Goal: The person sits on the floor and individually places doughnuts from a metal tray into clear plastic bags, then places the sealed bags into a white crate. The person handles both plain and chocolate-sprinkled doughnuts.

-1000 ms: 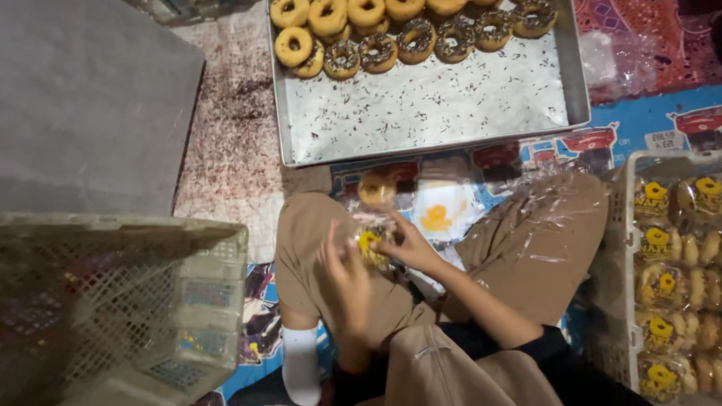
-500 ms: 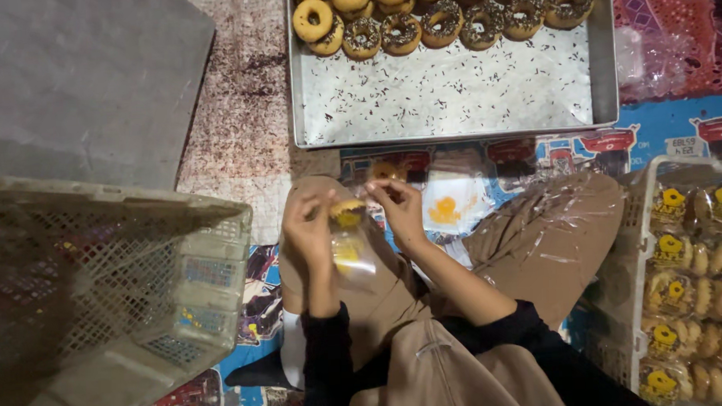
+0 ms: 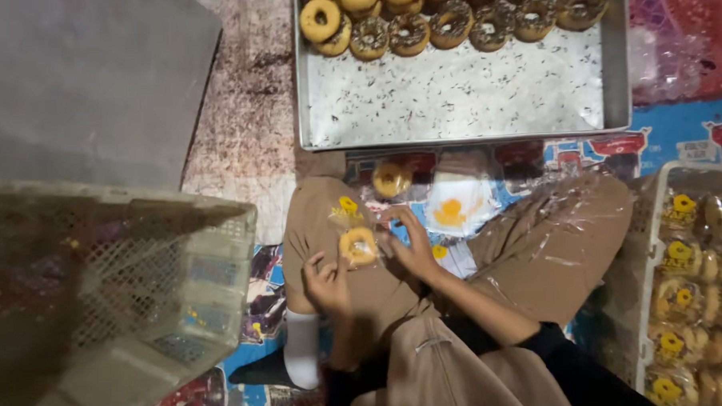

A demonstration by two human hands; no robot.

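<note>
While the person sits cross-legged on the floor, a small doughnut in a clear bag (image 3: pixel 357 245) lies on the left knee. The left hand (image 3: pixel 326 286) is just below the bag, with its fingers curled, pinching the bottom edge of the plastic. The right hand (image 3: pixel 410 243) is beside the doughnut on its other side, fingers spread and pressing on the bag, not closed around it. The bag has a small yellow picture near its top.

Just past the knees, another bagged doughnut (image 3: pixel 392 179) lies on the colourful mat (image 3: pixel 671 136), next to an empty clear bag with a yellow mark (image 3: pixel 453 208). Farther away sits a big metal tray (image 3: pixel 461 103). Rows of doughnuts (image 3: pixel 450 16) fill its far end, some plain and some with dark sprinkles. Loose sprinkles dot the bare part of the tray.

On the left stands a pale plastic crate (image 3: pixel 140 299) with holes in its sides. On the right, a white crate (image 3: pixel 648 297) holds many bagged doughnuts, packed close together.
</note>
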